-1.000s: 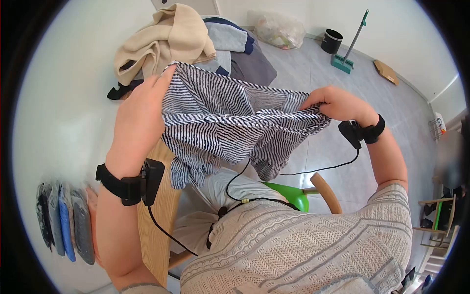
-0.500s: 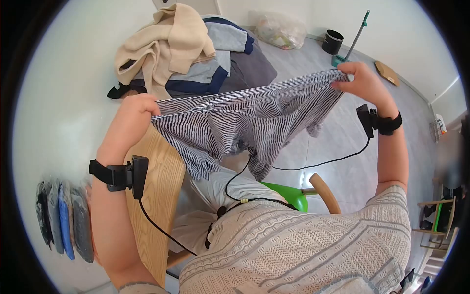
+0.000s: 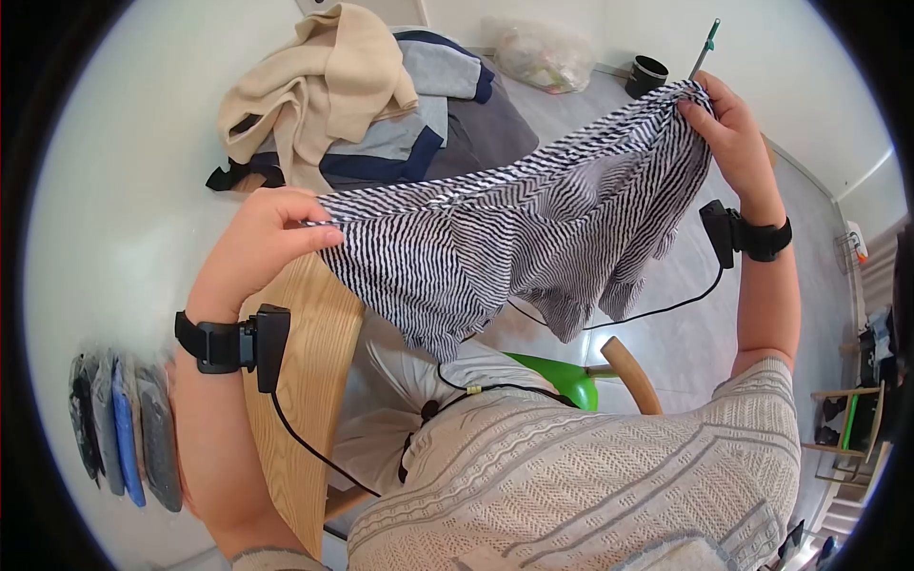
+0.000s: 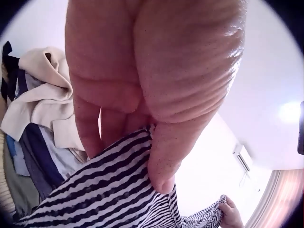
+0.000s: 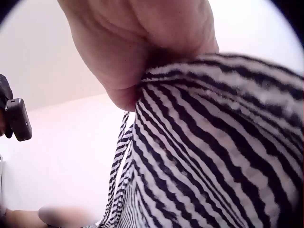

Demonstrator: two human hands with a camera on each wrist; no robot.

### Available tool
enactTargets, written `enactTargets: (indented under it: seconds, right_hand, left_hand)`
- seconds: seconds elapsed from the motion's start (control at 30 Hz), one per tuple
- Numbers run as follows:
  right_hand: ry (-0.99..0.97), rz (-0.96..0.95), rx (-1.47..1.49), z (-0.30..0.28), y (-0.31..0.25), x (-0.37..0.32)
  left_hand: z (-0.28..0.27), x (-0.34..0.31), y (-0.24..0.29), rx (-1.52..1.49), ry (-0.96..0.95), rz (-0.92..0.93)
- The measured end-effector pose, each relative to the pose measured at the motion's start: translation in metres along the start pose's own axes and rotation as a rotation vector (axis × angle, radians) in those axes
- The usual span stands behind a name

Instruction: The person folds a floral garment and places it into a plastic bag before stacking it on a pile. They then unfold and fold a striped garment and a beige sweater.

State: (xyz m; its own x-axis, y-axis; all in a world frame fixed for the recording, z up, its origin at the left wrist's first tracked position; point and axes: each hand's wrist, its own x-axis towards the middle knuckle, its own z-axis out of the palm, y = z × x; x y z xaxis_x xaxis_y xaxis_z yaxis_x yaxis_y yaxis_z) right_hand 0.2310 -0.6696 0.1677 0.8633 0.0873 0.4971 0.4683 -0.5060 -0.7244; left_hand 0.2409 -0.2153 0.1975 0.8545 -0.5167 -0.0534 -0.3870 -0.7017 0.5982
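A garment with wavy black and white stripes (image 3: 495, 238) hangs stretched between both hands above the lap, its lower edges gathered in frills. My left hand (image 3: 252, 243) pinches one end of its top edge between thumb and fingers. At the other end, higher and farther right, my right hand (image 3: 741, 152) grips a bunched part of the same edge. The left wrist view has the thumb (image 4: 164, 166) over the striped cloth (image 4: 104, 190). In the right wrist view the fingertips are hidden behind the cloth (image 5: 213, 137), and narrow striped strips (image 5: 116, 166) hang beside it.
Beyond the garment lie a beige garment (image 3: 357, 76) and a grey and navy one (image 3: 381, 157) in a heap. A wooden table (image 3: 309, 381) stands beneath the left arm. A green seat (image 3: 562, 381), black bin (image 3: 647, 74) and clear plastic bag (image 3: 543, 57) are around. Cables run from both wrist cameras.
Both hands have spread apart, drawing the garment's bunched opening into a long, slanted edge. My right hand has risen away to the upper right; my left has shifted slightly down and outward.
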Motion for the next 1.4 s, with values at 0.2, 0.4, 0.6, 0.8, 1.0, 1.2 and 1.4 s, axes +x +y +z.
enactTargets:
  seconds: [0.2,0.4,0.6,0.8,1.0,1.2,1.4]
  right_hand:
    - [-0.1,0.024,0.003,-0.006,0.001,-0.004]
    - [-0.468,0.021,-0.094,-0.007,-0.015,-0.006]
    - [-0.628,0.148,-0.425,0.0,-0.02,-0.005]
    - [-0.404,0.033,-0.387,0.004,-0.014,-0.01]
    - [-0.197,0.052,-0.403,-0.004,-0.002,-0.004]
    - [-0.202,0.0,-0.255,-0.017,0.001,-0.001]
    - [-0.216,0.034,-0.364,-0.008,-0.015,-0.007]
  left_hand:
    - [0.006,0.001,-0.005,-0.098,-0.068,0.097]
    - [0.009,0.008,-0.02,0.029,0.126,0.274]
    - [0.002,0.005,-0.027,-0.137,0.029,0.101]
    - [0.006,-0.001,-0.003,0.202,0.09,-0.059]
    - [0.014,0.01,-0.016,-0.111,0.485,0.037]
    - [-0.001,0.008,-0.024,0.162,0.288,0.32]
    - [0.009,0.008,-0.017,0.083,0.295,0.238]
